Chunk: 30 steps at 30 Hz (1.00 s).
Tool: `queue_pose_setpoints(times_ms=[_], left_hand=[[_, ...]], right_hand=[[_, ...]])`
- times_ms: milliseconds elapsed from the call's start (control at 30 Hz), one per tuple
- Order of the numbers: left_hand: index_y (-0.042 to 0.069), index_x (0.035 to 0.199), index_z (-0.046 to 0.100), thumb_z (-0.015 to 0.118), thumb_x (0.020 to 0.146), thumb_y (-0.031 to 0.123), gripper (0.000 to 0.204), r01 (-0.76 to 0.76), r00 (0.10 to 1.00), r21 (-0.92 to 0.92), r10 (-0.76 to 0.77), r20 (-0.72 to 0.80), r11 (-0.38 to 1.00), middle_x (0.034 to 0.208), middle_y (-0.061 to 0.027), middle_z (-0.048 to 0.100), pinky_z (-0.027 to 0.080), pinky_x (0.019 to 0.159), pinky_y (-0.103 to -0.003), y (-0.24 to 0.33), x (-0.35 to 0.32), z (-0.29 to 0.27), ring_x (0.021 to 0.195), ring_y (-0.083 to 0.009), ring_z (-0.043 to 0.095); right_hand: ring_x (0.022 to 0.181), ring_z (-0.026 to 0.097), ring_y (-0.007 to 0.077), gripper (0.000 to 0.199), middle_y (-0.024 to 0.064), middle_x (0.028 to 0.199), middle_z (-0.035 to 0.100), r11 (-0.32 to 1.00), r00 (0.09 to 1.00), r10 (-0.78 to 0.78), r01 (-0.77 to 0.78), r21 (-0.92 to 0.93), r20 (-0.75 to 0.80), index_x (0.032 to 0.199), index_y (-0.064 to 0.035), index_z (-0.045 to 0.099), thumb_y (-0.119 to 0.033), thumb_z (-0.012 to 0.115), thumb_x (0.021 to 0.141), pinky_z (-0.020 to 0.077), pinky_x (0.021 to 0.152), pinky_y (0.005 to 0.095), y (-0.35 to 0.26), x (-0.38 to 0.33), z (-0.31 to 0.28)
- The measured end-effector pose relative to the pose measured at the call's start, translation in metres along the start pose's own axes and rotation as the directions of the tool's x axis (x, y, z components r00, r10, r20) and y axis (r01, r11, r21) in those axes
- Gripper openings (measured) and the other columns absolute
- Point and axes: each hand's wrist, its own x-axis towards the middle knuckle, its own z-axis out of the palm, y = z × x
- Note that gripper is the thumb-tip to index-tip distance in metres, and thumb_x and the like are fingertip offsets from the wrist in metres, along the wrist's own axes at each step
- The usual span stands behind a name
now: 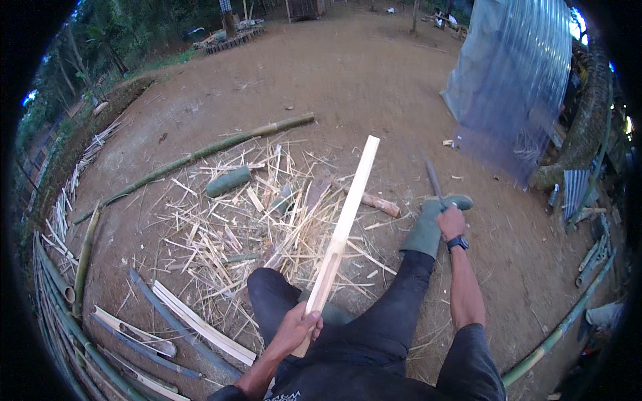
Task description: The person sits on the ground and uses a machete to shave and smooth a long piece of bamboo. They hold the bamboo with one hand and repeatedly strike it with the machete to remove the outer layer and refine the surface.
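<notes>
My left hand [298, 327] is closed around the lower end of a long split bamboo piece [348, 214]. Its pale inner side faces up, with a hollow near the middle, and it slants up and away from me. Out to the right, my right hand [452, 222] grips a machete [433, 179] by its handle, the dark blade pointing away. The blade is apart from the bamboo, above my right boot [422, 228]. Beyond the bamboo piece, a brown log [381, 204] lies on the ground, partly hidden by it.
Bamboo shavings [214, 250] litter the ground before me, with a green bamboo section [229, 182] among them. A long bamboo pole [200, 157] lies beyond. Split bamboo lengths [200, 324] and poles [67, 314] are at my left. Clear corrugated sheeting [511, 80] stands at the far right.
</notes>
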Motion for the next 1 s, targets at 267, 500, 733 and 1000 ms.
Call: queue_pose_setpoints(times_ms=[267, 500, 733, 1000], left_hand=[[0.002, 0.114, 0.045, 0.048, 0.095, 0.012, 0.021, -0.141, 0.99, -0.331, 0.129, -0.059, 0.933, 0.081, -0.0054, 0.054, 0.047, 0.058, -0.026, 0.056, 0.065, 0.002, 0.066, -0.0123, 0.054], [-0.001, 0.119, 0.041, 0.051, 0.095, 0.013, 0.03, -0.123, 0.989, -0.534, 0.063, -0.13, 0.837, 0.087, -0.0084, 0.055, 0.048, 0.058, -0.026, 0.091, 0.096, 0.02, 0.069, -0.0129, 0.055], [0.0, 0.107, 0.045, 0.052, 0.093, 0.012, 0.019, -0.12, 0.989, -0.562, 0.048, -0.141, 0.818, 0.083, -0.0072, 0.054, 0.048, 0.058, -0.027, 0.086, 0.097, 0.035, 0.068, -0.0128, 0.056], [-0.001, 0.114, 0.043, 0.051, 0.094, 0.011, 0.025, -0.106, 0.991, -0.547, 0.044, -0.125, 0.83, 0.088, -0.0083, 0.055, 0.05, 0.06, -0.027, 0.072, 0.101, 0.034, 0.069, -0.0131, 0.056]], right_hand=[[0.049, 0.057, 0.0161, 0.023, 0.0081, 0.068, 0.06, 0.776, 0.848, 0.178, -0.433, 0.459, 0.499, 0.094, 0.0012, 0.057, -0.007, 0.065, 0.074, 0.0455, 0.042, 0.0324, 0.027, -0.147, 0.02], [0.064, 0.065, 0.0252, 0.047, 0.0145, 0.076, 0.065, 0.929, 0.773, 0.057, -0.272, 0.249, 0.632, 0.114, 0.0032, 0.059, -0.022, 0.068, 0.076, 0.052, 0.058, 0.0368, 0.001, -0.249, 0.031], [0.09, 0.064, 0.039, 0.049, 0.0234, 0.093, 0.066, 0.996, 0.812, -0.016, 0.067, -0.065, 0.584, 0.113, -0.0013, 0.059, -0.032, 0.069, 0.076, 0.0507, 0.08, 0.0464, -0.033, -0.267, 0.029], [0.087, 0.064, 0.0389, 0.04, 0.0224, 0.09, 0.066, 0.993, 0.837, -0.023, 0.083, -0.086, 0.547, 0.109, -0.0014, 0.06, -0.027, 0.066, 0.079, 0.0504, 0.078, 0.0477, -0.044, -0.277, 0.024]])
